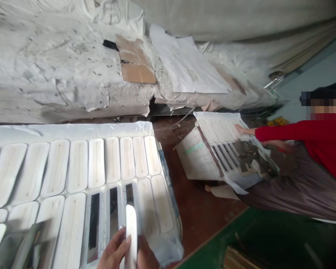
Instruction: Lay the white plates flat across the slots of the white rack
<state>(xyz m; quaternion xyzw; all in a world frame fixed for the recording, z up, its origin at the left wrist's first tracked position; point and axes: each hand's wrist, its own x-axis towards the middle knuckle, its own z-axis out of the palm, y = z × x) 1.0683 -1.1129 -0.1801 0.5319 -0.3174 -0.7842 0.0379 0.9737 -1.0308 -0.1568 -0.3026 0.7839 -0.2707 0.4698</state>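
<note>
A long white pad (pixel 131 231) with a rounded end stands nearly on edge in front of me. My left hand (pixel 114 251) has its thumb and fingers closed on its left side. My right hand (pixel 147 255) is behind the pad on its right, its fingers mostly hidden. Beyond them, rows of similar white pads (pixel 78 164) with a faint line down the middle lie on a sheet-covered table (pixel 100 129). Several places in the nearer row show dark strips (pixel 94 220) in pale frames. Blurred grey pieces (pixel 25 243) lie at lower left.
At right, a person in a red sleeve (pixel 285 130) reaches over a second table (pixel 226 183) with similar pads and dark pieces. A long sheet-covered surface (pixel 58 71) runs along the back, with cardboard (pixel 137 61) on it. Reddish floor (pixel 196 213) lies between the tables.
</note>
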